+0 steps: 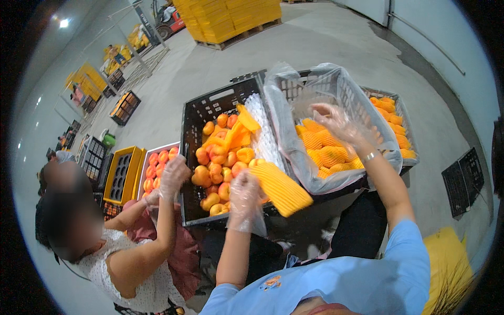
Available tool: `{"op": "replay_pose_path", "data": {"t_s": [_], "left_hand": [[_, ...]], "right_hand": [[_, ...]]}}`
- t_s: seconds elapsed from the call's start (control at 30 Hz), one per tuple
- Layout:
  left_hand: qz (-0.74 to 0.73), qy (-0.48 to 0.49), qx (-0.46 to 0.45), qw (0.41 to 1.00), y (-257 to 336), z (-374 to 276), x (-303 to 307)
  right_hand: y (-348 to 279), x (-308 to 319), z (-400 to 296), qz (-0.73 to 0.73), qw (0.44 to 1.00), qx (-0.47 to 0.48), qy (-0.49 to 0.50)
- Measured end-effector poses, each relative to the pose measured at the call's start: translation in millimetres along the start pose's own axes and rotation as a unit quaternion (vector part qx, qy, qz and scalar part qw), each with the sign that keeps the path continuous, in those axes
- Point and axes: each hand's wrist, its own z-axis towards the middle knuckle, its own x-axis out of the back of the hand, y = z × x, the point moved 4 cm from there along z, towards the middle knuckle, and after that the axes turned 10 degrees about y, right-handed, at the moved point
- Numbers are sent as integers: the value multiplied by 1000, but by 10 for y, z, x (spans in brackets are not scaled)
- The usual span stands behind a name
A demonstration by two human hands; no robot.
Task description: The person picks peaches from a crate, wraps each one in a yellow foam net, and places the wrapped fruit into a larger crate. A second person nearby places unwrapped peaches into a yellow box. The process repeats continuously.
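My left hand (245,195), in a clear plastic glove, grips a flattened bundle of yellow foam net sleeves (284,189). It is over the near side of a black plastic crate (220,95) of loose yellow-red peaches (215,173). My right hand (340,124), gloved the same way, hovers above a crate lined with a clear plastic bag (281,118). Its fingers are bent and apart, with nothing visible between them. Below it lie several fruits in yellow foam nets (328,147). More yellow sleeves (236,130) and a white foam net bundle (262,130) lie among the peaches.
At left, a co-worker (134,252) with gloved hands (174,177) works over a tray of peaches (157,167). Another crate of netted fruit (409,153) adjoins the lined one. A yellow crate (122,173) stands left; a black crate (464,182) lies right.
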Motion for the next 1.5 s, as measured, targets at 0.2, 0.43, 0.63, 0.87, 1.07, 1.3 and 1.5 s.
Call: {"op": "replay_pose_path", "data": {"t_s": [0.2,0.43,0.63,0.87,1.07,1.3,1.5], "left_hand": [[159,-76,-180,968,35,-549,-253],[51,-59,-145,986,-28,-645,-42],[285,-157,-247,913,275,-452,-75],[718,-23,-289,633,-68,1110,1193],[831,-74,-183,520,-435,1484,1718],[154,-46,20,987,196,441,495],[148,-168,-45,973,120,-656,-319]], "right_hand": [[-1405,-709,-1381,59,954,257,-142],[-971,-1155,-1821,431,887,-71,-151],[-935,-1376,-2039,457,787,-232,-344],[-1032,-1137,-1976,551,787,-255,-107],[-772,-935,-1875,441,879,-182,-9],[-871,-783,-1785,8,991,112,74],[-1009,-991,-1924,-30,976,200,77]]}}
